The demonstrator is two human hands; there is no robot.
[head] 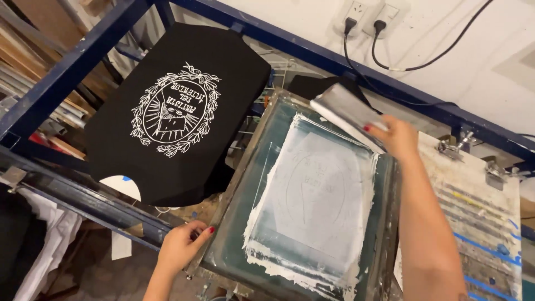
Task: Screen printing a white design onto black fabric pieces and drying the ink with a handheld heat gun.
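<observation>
One screen (312, 206) carries one squeegee (348, 114); beside the screen lies one black shirt (178, 106). Beyond the screen, two plugs (350, 25) sit in two sockets (356, 10). Two hands (181, 245) touch the screen.

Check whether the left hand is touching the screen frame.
Touching. The head view shows the left hand gripping the near corner of the screen frame, its fingers curled over the edge with no gap visible.

Ink-smeared squeegee (346, 113) rests tilted on white-coated printing screen (312, 195).
</observation>
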